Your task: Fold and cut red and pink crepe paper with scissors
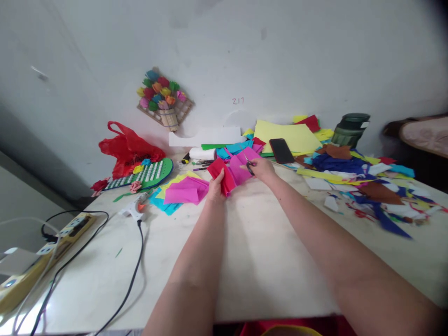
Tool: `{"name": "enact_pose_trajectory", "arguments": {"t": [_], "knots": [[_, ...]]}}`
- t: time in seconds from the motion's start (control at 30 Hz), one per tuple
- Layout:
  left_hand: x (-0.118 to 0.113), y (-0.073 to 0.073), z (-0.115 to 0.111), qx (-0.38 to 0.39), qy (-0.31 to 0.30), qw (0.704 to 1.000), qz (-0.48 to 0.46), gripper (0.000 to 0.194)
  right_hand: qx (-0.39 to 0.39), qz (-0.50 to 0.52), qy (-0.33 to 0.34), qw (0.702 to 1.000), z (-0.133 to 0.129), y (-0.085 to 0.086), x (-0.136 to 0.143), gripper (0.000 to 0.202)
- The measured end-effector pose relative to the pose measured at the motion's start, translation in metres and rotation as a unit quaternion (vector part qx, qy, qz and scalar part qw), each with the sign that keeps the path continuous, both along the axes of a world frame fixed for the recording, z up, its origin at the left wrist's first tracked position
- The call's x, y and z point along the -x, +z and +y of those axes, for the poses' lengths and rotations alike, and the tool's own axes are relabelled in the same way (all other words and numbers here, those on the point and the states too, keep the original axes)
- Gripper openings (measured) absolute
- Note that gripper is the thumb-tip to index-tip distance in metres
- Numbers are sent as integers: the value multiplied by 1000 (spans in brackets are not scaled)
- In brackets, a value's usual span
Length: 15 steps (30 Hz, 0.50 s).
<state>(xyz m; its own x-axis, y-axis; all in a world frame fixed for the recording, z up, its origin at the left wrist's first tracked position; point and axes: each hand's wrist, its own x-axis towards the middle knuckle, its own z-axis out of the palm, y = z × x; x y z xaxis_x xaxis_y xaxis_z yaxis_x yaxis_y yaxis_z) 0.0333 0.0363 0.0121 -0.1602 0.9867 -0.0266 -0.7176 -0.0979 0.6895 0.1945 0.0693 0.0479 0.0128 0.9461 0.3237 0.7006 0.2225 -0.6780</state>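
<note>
My left hand grips a folded piece of red crepe paper, thumb on top. Against its right side lies a sheet of magenta crepe paper, which reaches up and away toward the back of the table. My right hand is closed around dark-handled scissors; their blades point up and left over the magenta paper. Whether the blades are parted is too small to tell. Left of my left hand, cut sheets of pink paper lie over yellow and blue ones.
A hot glue gun with a black cord and a power strip lie at left. Behind are a green board, a red plastic bag and a phone. Paper scraps and a green bottle stand right.
</note>
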Motion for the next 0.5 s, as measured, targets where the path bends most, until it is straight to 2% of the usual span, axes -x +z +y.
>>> {"name": "enact_pose_trajectory", "arguments": {"t": [0.07, 0.2, 0.33, 0.5], "knots": [[-1, 0, -1, 3, 4, 1000, 7, 21, 9, -58, -47, 997, -6, 2, -9, 39], [-4, 3, -4, 9, 17, 1000, 22, 23, 88, -100, -118, 984, -22, 5, -23, 47], [-6, 6, -15, 5, 21, 1000, 15, 23, 161, -101, -134, 973, -33, 1, -32, 51], [-3, 9, -34, 19, 12, 1000, 17, 24, 169, -112, -162, 966, -43, -8, -38, 45]]}}
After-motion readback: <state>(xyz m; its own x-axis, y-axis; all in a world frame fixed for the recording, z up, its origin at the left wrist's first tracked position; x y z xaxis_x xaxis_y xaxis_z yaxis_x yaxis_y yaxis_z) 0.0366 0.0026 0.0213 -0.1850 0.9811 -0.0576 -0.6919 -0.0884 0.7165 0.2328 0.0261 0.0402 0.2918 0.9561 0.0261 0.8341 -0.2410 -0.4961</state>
